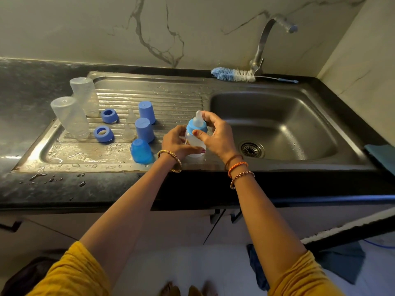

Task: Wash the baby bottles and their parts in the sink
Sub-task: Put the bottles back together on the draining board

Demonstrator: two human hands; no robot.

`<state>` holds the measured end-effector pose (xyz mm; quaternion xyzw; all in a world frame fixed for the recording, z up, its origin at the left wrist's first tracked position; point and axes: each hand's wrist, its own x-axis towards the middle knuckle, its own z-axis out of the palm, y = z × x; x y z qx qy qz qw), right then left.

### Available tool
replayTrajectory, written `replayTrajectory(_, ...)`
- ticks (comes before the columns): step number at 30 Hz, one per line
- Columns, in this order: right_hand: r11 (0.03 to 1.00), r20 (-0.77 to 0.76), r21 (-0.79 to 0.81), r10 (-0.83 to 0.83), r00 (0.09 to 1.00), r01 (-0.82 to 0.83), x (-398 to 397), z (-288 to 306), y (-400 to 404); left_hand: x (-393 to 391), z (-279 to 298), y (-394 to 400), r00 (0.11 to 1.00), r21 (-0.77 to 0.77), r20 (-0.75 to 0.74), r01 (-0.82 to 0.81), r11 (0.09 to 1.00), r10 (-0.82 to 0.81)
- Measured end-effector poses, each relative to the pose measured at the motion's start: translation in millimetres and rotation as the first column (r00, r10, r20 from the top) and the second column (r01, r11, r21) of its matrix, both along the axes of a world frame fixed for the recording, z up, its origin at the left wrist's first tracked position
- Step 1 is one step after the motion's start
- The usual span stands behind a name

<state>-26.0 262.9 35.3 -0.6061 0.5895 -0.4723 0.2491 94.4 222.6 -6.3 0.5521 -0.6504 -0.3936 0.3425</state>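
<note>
A small clear baby bottle (193, 144) with a blue collar and teat stands at the front edge of the drainboard, beside the sink basin (277, 129). My left hand (177, 144) grips its body from the left. My right hand (215, 133) holds its blue collar (195, 124) from the right. On the drainboard (171, 99) to the left stand two upturned clear bottles (70, 117) (85, 96), two blue rings (103, 133) (109, 115), two clear teats (129, 132) (131, 116) and three blue caps (147, 112) (145, 129) (141, 151).
A blue-and-white bottle brush (234, 74) lies behind the basin at the foot of the tap (263, 41). Water drops lie on the dark counter (64, 186) at the front left. A blue cloth (382, 154) sits at the right edge.
</note>
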Motion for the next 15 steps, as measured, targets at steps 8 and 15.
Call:
replayTrajectory(8, 0.998, -0.115, 0.061, 0.018, 0.993, -0.011, 4.0, 4.6, -1.1, 1.3, -1.5, -0.7, 0.999, 0.018, -0.033, 0.007, 1.0, -0.006)
replayTrajectory(15, 0.997, -0.047, 0.055, 0.048, 0.998, -0.046, 2.3, 7.0, -1.6, 0.0, -0.8, 0.1, 1.0, 0.021, -0.018, -0.017, 1.0, 0.017)
